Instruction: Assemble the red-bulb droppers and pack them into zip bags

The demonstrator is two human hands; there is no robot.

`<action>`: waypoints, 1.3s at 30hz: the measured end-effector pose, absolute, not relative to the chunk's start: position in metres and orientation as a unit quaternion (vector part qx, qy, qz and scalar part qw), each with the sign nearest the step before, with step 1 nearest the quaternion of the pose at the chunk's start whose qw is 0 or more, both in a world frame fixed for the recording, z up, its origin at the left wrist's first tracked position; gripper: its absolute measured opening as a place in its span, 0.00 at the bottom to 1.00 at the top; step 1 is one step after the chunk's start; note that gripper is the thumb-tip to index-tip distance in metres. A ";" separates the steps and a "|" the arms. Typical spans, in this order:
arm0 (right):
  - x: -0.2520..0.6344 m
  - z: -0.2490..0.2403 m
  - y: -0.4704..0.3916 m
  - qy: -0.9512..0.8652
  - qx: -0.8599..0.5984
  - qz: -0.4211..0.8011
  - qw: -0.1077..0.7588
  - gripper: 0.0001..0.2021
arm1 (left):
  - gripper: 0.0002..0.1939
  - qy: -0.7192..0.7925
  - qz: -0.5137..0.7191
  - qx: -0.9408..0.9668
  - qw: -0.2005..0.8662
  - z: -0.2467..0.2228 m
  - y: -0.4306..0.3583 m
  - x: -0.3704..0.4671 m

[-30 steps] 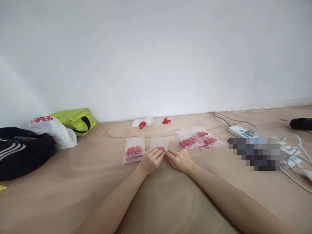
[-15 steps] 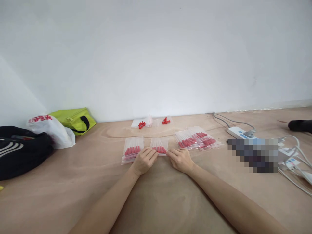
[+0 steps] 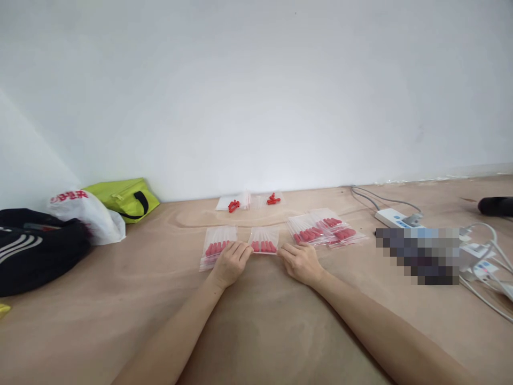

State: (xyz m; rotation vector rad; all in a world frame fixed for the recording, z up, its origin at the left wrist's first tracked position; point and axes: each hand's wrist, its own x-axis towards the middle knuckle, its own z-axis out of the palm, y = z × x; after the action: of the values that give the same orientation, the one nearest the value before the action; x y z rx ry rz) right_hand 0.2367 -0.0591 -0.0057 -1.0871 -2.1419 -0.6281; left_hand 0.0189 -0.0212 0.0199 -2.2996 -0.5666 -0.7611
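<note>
At the centre of the frame lies a small clear bag (image 3: 263, 240) with a row of red pieces along its near edge. Both hands rest on the table (image 3: 120, 299), fingers loosely curled: left hand (image 3: 230, 261) touching its lower left corner, right hand (image 3: 301, 262) just beside its right corner, gripping nothing. One similar bag (image 3: 217, 247) lies left; a stack of bags (image 3: 323, 228) right, count unclear.

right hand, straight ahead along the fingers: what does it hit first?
The right hand points up-left toward the wall. Its fingertips sit just short of the middle bag of red pieces, so that bag's near right corner comes first, though the gap is hard to judge.
</note>
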 end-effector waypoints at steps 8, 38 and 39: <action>0.238 -0.005 -0.059 -0.799 -0.442 -0.259 0.314 0.08 | 0.18 -0.250 -0.273 -0.881 0.296 0.018 -0.024 0.017; 0.226 -0.005 -0.058 -0.803 -0.462 -0.170 0.336 0.09 | 0.15 -0.483 -0.525 -0.700 0.024 0.015 -0.020 -0.024; 0.226 -0.006 -0.058 -0.800 -0.460 -0.166 0.348 0.10 | 0.15 -0.476 -0.535 -0.698 0.020 0.014 -0.019 -0.017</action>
State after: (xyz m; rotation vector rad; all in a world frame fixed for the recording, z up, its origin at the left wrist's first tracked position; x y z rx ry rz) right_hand 0.2256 -0.0583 -0.0059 -1.1931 -2.0737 -0.4306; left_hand -0.0169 -0.0192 0.0142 -2.1655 -1.4763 -1.6589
